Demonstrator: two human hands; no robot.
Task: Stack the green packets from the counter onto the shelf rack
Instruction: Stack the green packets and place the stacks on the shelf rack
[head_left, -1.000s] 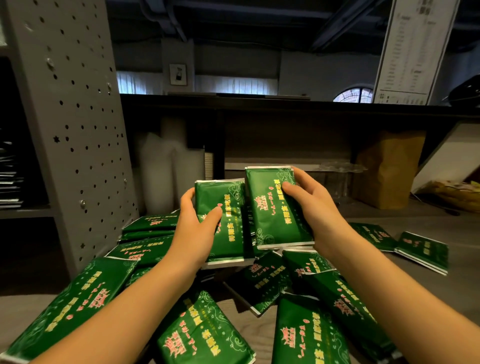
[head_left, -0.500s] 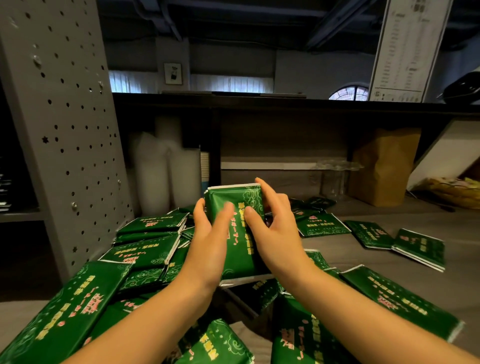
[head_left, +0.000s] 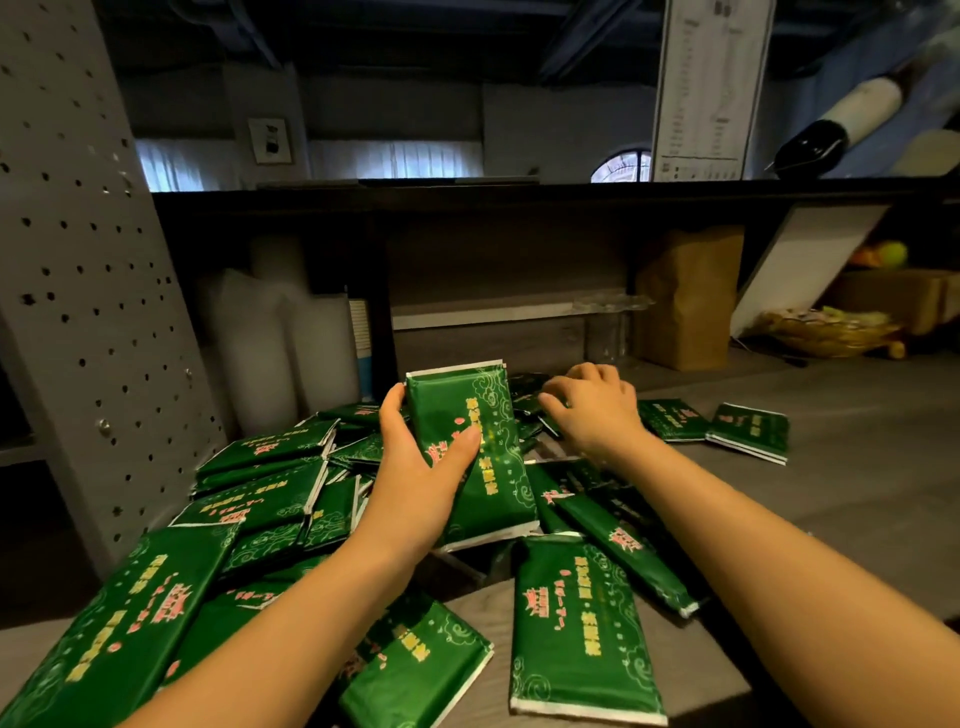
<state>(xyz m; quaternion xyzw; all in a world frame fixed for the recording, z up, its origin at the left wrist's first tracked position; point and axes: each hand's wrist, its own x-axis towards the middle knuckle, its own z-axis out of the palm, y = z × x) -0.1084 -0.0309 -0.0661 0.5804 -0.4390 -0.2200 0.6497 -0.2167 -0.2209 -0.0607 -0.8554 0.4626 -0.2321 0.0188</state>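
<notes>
Left hand (head_left: 421, 467) grips a glossy green foil packet (head_left: 470, 452) upright above the heap of matching green packets (head_left: 270, 499) on the grey desk (head_left: 857, 499). Right hand (head_left: 592, 410) curls down onto packets behind it; its grasp cannot be told.

Packets (head_left: 582, 629) and sign (head_left: 701, 88) carry unreadable print.

We find the pile of packets (head_left: 260, 499) on the worktop's (head_left: 857, 499) near left, two loose packets (head_left: 748, 431) far right, a bag (head_left: 685, 301) behind them.
</notes>
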